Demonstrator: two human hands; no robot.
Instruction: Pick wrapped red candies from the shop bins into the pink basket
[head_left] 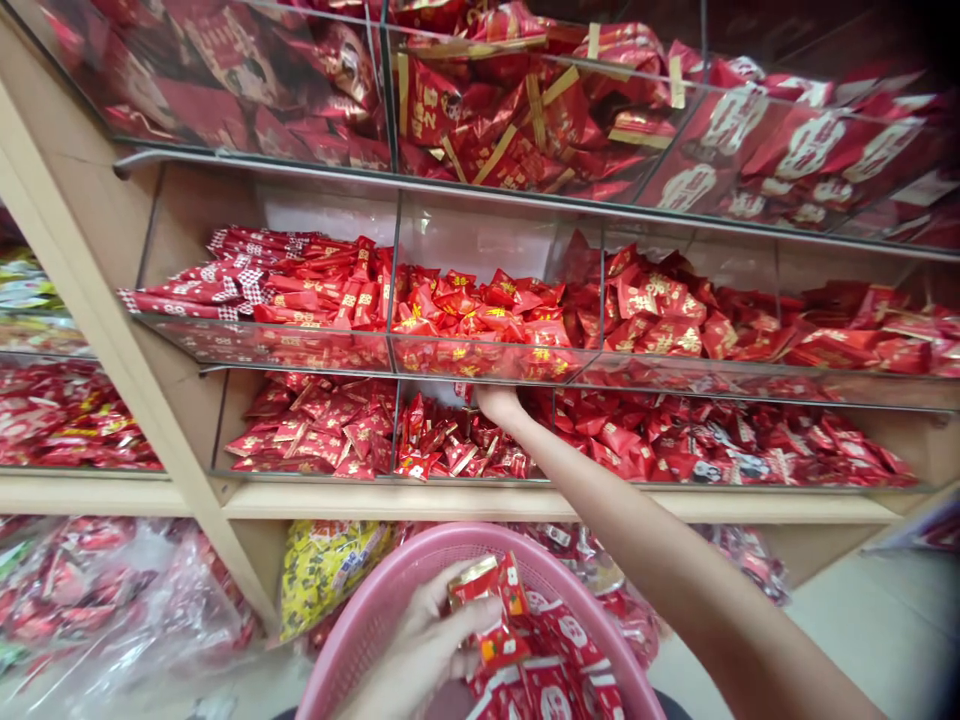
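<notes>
Packets (512, 585) fill left hand (427, 640) over basket (480, 532) at six o'clock; right hand (496, 402), grip too hidden to tell, reaches toward twelve.

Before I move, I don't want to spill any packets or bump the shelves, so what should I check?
1. Left hand gripping its red packets: ok, fingers are around them.
2. Left hand over the pink basket: ok, it is within the rim.
3. Right hand at the lower shelf: ok, it reaches in above the small packets.
4. Right hand's grip: cannot tell, the fingertips are largely hidden.
5. Open space above the right hand: not ok, the clear front panel looks very near; I'd draw back low.
</notes>
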